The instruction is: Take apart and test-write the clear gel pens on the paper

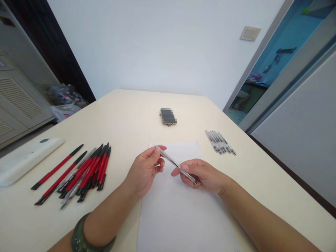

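A clear pen (172, 161) with a dark refill inside slants between my two hands, above a white sheet of paper (181, 213). My left hand (147, 166) pinches its upper left end between thumb and fingers. Around the lower right end, the fingers of my right hand (202, 173) are closed. To the left lies a loose pile of red and black pens (89, 171), with a few clear pens among them. Several clear pens (219, 142) lie side by side in a row at the right.
A small dark pixelated object (168, 116) sits toward the back of the cream table (131, 119). At the far left edge rests a long white case (28, 157). The white wall (157, 45) stands behind the table.
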Demonstrator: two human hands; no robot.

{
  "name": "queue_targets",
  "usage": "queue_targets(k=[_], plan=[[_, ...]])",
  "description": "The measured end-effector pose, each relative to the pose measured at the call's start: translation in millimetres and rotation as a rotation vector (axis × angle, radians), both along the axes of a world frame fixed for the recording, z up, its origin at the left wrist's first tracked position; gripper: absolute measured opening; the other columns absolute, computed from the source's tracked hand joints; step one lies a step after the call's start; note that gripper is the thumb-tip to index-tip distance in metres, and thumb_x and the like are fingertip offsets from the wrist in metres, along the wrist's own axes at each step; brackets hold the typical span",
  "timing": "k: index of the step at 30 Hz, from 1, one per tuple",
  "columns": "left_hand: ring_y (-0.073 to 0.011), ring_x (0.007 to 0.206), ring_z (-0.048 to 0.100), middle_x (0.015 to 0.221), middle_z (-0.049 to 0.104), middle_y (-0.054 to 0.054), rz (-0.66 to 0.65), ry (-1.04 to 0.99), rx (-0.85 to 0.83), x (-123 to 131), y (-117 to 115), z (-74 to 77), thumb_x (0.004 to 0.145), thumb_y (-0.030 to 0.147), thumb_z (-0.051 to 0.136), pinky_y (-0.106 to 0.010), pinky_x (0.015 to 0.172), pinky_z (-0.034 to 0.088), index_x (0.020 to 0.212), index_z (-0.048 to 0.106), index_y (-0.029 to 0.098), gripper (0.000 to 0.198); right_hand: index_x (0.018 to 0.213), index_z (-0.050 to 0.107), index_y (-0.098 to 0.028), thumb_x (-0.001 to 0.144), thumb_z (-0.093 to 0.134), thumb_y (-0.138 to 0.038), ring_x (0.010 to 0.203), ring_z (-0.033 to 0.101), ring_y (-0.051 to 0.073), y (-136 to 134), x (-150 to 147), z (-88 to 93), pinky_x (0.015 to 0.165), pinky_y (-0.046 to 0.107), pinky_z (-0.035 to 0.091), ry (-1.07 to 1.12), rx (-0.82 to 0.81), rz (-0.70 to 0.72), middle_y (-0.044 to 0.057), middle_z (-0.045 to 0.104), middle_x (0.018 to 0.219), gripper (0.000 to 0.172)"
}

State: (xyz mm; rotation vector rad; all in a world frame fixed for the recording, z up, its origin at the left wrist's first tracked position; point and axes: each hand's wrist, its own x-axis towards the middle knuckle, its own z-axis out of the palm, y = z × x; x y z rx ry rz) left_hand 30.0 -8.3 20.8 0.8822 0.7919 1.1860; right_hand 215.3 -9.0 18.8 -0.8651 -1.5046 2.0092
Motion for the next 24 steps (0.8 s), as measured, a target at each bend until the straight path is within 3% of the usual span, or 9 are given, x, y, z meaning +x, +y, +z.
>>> queue_targets(k=[7, 24], plan=[[-0.0065, 0.058, 0.042, 0.064, 0.045, 0.002, 0.001, 0.060, -0.013, -1.1, 0.4, -4.8, 0.076, 0.034, 0.052, -0.018, 0.050, 0.034, 0.083, 0.058, 0.017, 0.020, 0.073, 0.061, -0.010, 0.076, 0.048, -0.032, 0.038, 0.028, 0.003, -0.4, -4.5, 1.5, 0.038, 0.019, 0.017, -0.164, 0.060, -0.087, -0.001, 0.049, 0.051, 0.026], [-0.0073, 0.059, 0.042, 0.069, 0.048, 0.000, -0.022, 0.066, -0.004, -0.1, -0.1, -5.6, 0.076, 0.032, 0.052, -0.019, 0.051, 0.035, 0.080, 0.058, 0.015, 0.018, 0.072, 0.060, -0.010, 0.072, 0.053, -0.035, 0.038, 0.028, 0.002, -0.8, -4.1, -0.6, 0.038, 0.018, 0.018, -0.238, 0.077, -0.058, -0.002, 0.052, 0.051, 0.026]])
